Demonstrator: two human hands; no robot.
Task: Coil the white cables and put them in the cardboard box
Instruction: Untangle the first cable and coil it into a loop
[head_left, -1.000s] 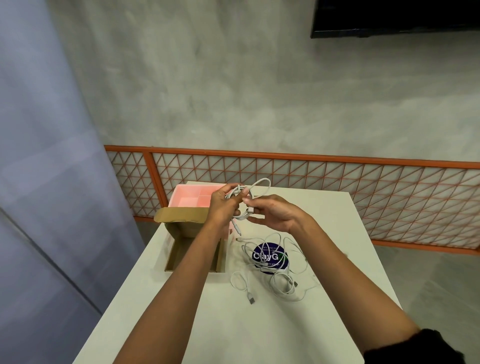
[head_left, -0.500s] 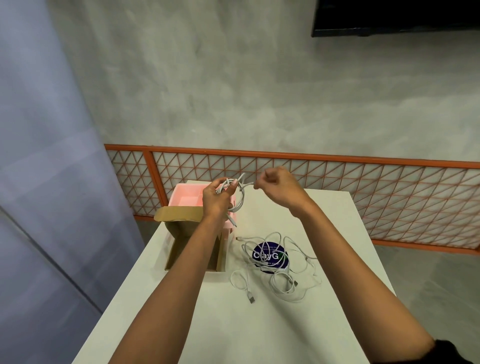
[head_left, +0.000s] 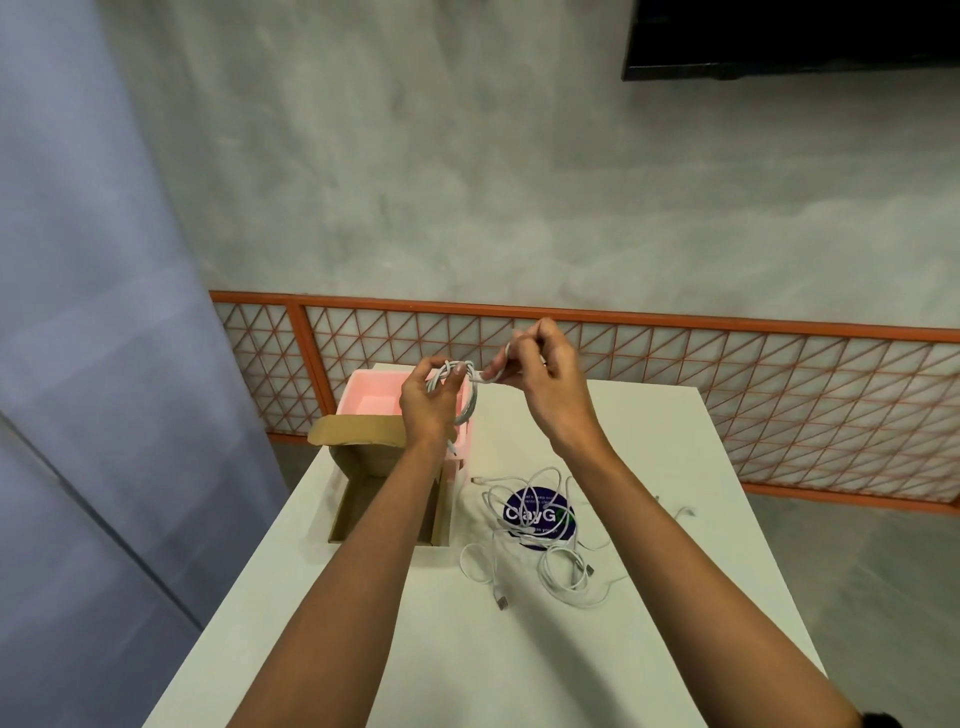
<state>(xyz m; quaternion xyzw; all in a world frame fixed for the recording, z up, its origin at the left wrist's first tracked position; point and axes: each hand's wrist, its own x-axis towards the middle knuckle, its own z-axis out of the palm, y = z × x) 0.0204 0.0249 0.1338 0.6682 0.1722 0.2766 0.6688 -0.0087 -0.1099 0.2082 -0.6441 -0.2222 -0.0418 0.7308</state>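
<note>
My left hand (head_left: 428, 402) holds a coiled white cable (head_left: 464, 389) in the air above the far left of the table. My right hand (head_left: 545, 376) pinches the free end of that same cable just to the right of the coil. An open cardboard box (head_left: 363, 499) lies on the table under my left forearm, its flaps up. A loose tangle of several white cables (head_left: 540, 540) lies on the table right of the box, under and beside my right forearm.
A pink tray (head_left: 371, 395) stands behind the box. A round dark blue sticker (head_left: 537, 514) lies under the loose cables. The white table (head_left: 467, 649) ends near an orange lattice railing (head_left: 727, 384) at the back; floor drops away on both sides.
My right hand rose from beside the coil, pulling the cable end up and right. The left hand stayed in place with the coil, which looks tighter.
</note>
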